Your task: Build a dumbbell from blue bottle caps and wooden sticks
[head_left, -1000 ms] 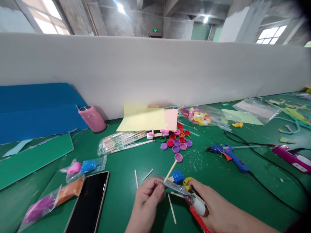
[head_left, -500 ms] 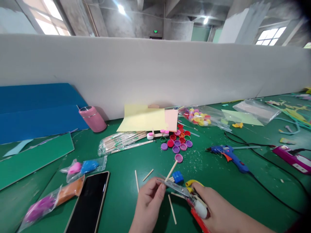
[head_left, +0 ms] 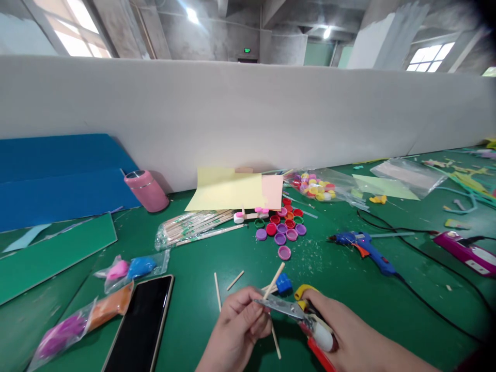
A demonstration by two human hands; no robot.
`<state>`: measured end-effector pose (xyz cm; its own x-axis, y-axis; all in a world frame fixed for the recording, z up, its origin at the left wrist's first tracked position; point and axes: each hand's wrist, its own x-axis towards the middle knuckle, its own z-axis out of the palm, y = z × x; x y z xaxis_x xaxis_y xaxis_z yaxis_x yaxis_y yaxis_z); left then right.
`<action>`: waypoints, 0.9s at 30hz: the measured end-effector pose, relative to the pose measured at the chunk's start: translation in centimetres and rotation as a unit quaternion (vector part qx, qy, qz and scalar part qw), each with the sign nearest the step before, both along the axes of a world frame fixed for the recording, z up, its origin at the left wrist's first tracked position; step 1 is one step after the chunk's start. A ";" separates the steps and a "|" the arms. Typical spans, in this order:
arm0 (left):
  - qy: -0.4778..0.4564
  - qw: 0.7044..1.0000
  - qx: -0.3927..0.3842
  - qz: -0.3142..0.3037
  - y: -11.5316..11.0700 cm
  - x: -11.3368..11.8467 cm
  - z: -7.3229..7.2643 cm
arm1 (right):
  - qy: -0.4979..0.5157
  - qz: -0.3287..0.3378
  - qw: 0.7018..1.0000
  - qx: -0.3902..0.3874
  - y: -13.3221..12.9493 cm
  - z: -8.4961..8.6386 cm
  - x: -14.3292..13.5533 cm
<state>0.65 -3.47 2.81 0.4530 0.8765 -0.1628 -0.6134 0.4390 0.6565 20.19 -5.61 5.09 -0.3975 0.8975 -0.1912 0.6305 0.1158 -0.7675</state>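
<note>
Between thumb and fingers, my left hand [head_left: 236, 325] pinches a thin wooden stick [head_left: 275, 279] that slants up to the right. My right hand [head_left: 341, 320] is closed on the handles of red-and-yellow scissors [head_left: 284, 307]. Their metal blades reach left across the stick, close to my left fingertips; I cannot tell whether they meet the wood. Just behind the blades sits a small blue block [head_left: 284, 282] with pale sticks at its left side. Cut stick pieces [head_left: 235, 280] lie around my left hand on the green table.
Several bottle caps [head_left: 280, 238] and a bag of sticks [head_left: 194, 227] lie ahead. A blue glue gun [head_left: 360, 245] with its cord is at right, near a purple power strip [head_left: 465, 253]. At left are a phone [head_left: 139, 325], bagged clay [head_left: 141, 266] and a pink cup [head_left: 146, 191].
My left hand has shifted slightly and its fingers have curled more. The stick's upper end sits lower and further from the purple cap, with the scissor blades still across it.
</note>
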 end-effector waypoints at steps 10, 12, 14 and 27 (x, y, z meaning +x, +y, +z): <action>0.105 0.992 0.048 0.058 0.3 -0.2 -0.2 | -0.046 -0.007 0.999 -0.008 0.0 -1.0 -0.2; 0.146 0.983 0.080 0.076 0.4 -0.4 -0.2 | -0.035 -0.011 0.999 -0.004 0.0 -1.3 -0.2; 0.150 0.982 0.092 0.076 0.3 -0.4 -0.2 | -0.017 -0.011 1.000 -0.002 0.1 -1.3 -0.3; 0.030 1.000 0.004 0.005 0.3 -0.2 -0.3 | -0.008 0.008 1.000 -0.009 0.3 -0.7 0.1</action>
<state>0.47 -3.21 2.52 0.4332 0.8827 -0.1822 -0.5779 0.4272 0.6954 20.33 -5.32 4.34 -0.4090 0.8871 -0.2141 0.6412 0.1124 -0.7591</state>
